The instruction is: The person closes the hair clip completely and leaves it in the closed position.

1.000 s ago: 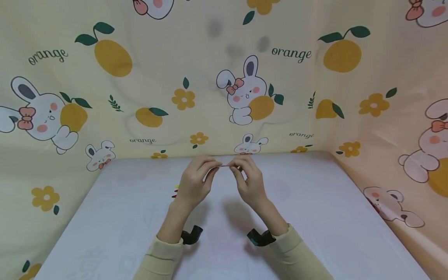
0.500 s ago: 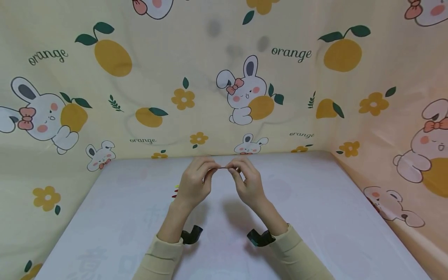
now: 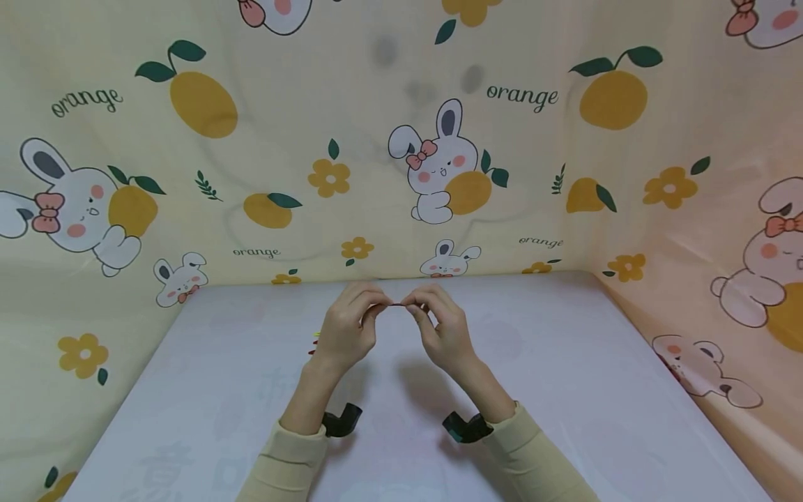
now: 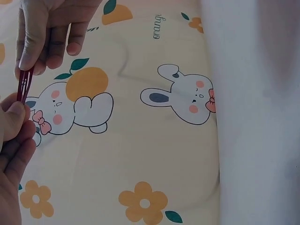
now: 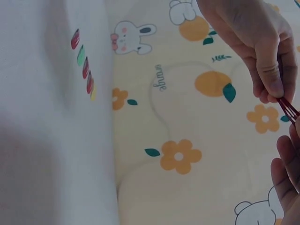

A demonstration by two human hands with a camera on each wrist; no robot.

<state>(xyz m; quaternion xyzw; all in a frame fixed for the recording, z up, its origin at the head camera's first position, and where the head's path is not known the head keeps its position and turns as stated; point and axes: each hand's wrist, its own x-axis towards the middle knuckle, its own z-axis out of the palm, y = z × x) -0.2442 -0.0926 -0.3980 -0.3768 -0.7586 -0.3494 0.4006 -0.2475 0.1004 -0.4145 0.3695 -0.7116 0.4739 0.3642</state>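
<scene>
A dark red snap hair clip (image 3: pixel 398 304) is held up above the table between both hands. My left hand (image 3: pixel 348 328) pinches one end of it between thumb and fingers, and my right hand (image 3: pixel 447 331) pinches the other. In the left wrist view the slim clip (image 4: pixel 25 86) spans the gap between the fingertips, with slits showing along its length. The right wrist view gives its open metal frame (image 5: pixel 288 110) at the right edge. The clip's ends are hidden under the fingers.
Several more hair clips (image 5: pixel 85 68), red, green and yellow, lie in a row on the white table (image 3: pixel 552 390), partly behind the left hand in the head view. A curtain (image 3: pixel 364 90) printed with rabbits and oranges encloses the back and sides.
Both hands have come slightly down and toward the person, with the clip between them. The right fingertips have shifted a little left. The clips on the table have not moved.
</scene>
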